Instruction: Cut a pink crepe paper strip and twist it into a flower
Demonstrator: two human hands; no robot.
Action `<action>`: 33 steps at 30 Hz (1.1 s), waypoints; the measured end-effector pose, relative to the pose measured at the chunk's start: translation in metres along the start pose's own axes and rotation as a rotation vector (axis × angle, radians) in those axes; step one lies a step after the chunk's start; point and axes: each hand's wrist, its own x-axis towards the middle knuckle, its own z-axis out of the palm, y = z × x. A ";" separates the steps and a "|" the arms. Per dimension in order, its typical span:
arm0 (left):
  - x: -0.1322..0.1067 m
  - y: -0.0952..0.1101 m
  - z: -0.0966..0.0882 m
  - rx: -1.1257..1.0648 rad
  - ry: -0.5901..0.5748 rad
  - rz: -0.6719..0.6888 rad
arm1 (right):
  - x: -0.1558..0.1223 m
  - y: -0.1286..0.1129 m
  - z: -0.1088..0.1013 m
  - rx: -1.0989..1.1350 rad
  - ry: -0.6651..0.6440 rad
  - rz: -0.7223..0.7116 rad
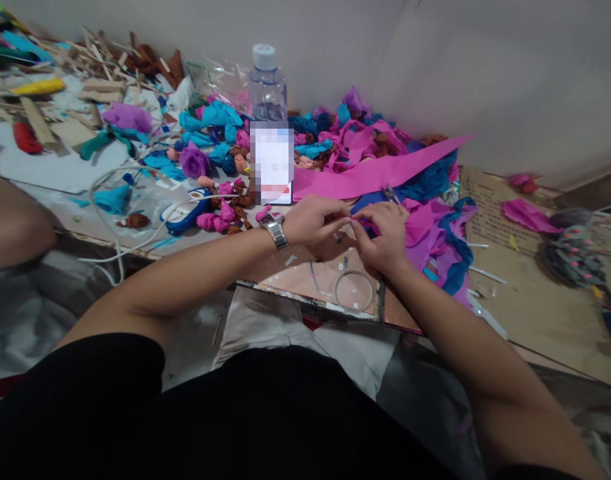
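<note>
My left hand, with a metal watch on its wrist, and my right hand meet over the floor, both pinched on a small pink crepe paper piece held between the fingertips. A thin stem may run through the paper, but I cannot make it out. Under the hands lie a coil of thin wire and small scraps on brown card. A long pink paper strip lies just beyond the hands.
Heaps of pink, blue and purple crepe paper and finished paper roses cover the floor. A water bottle stands by the wall, a blue glue gun with white cord at left, wooden sticks far left.
</note>
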 end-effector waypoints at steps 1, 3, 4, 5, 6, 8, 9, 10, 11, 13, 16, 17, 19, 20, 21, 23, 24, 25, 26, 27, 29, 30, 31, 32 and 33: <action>0.000 0.000 0.000 0.006 -0.005 0.002 | 0.000 0.000 0.000 -0.002 0.001 -0.002; 0.000 0.000 0.000 0.016 -0.017 0.004 | 0.000 -0.001 0.000 -0.004 0.009 -0.016; 0.000 0.000 0.000 0.017 -0.022 0.004 | 0.000 -0.001 0.000 -0.004 0.019 -0.025; 0.000 0.000 0.000 0.015 -0.023 0.001 | 0.001 -0.001 0.000 -0.004 0.024 -0.033; 0.000 0.001 0.000 0.008 -0.022 -0.007 | 0.001 -0.001 0.000 -0.004 0.028 -0.038; 0.000 0.003 -0.001 -0.022 -0.022 -0.034 | 0.001 0.000 0.000 -0.003 0.027 -0.044; 0.000 0.003 -0.001 -0.042 -0.030 -0.051 | 0.001 0.000 -0.001 0.000 0.024 -0.047; 0.000 0.004 -0.001 -0.062 -0.041 -0.067 | 0.001 0.000 -0.001 0.006 0.018 -0.051; 0.000 0.004 -0.001 -0.081 -0.054 -0.081 | 0.001 0.000 -0.001 0.012 0.011 -0.054; 0.000 0.004 0.000 -0.107 -0.067 -0.098 | 0.001 0.000 -0.001 0.024 -0.003 -0.056; 0.000 0.005 0.001 -0.122 -0.041 -0.112 | 0.001 -0.001 -0.001 0.023 -0.009 -0.048; 0.000 0.005 0.001 -0.125 -0.031 -0.112 | 0.001 -0.002 -0.002 0.021 -0.006 -0.044; 0.000 0.006 0.001 -0.127 -0.012 -0.102 | 0.000 -0.002 -0.002 0.015 -0.001 -0.035; 0.000 0.006 0.001 -0.120 -0.007 -0.089 | 0.000 -0.003 -0.003 0.012 -0.002 -0.030; -0.001 0.005 0.001 -0.105 -0.003 -0.070 | 0.000 -0.003 -0.003 0.009 -0.005 -0.024; -0.001 0.004 0.001 -0.056 -0.002 -0.026 | 0.000 -0.002 -0.003 0.012 -0.009 -0.018; -0.001 0.003 0.001 -0.028 -0.007 -0.006 | 0.000 -0.002 -0.003 0.019 -0.011 -0.016; -0.001 0.003 0.001 -0.005 -0.010 0.010 | 0.000 -0.001 -0.003 0.028 -0.009 -0.015; -0.001 0.002 0.001 0.012 -0.010 0.020 | 0.000 -0.001 -0.003 0.036 -0.004 -0.013; -0.001 0.001 0.001 0.021 -0.011 0.025 | 0.000 0.000 -0.002 0.041 0.001 -0.010; -0.001 0.000 0.001 0.026 -0.008 0.027 | -0.001 0.000 -0.002 0.037 0.010 -0.001; -0.001 0.000 0.002 0.026 -0.005 0.027 | -0.001 0.000 -0.002 0.031 0.013 0.004; -0.001 0.000 0.002 0.025 -0.002 0.029 | -0.001 -0.001 -0.002 0.025 0.014 0.009; -0.002 -0.001 0.002 0.024 -0.002 0.032 | -0.001 -0.001 -0.002 0.019 0.016 0.015; -0.002 -0.001 0.002 0.023 0.000 0.035 | -0.001 -0.001 -0.001 0.016 0.018 0.020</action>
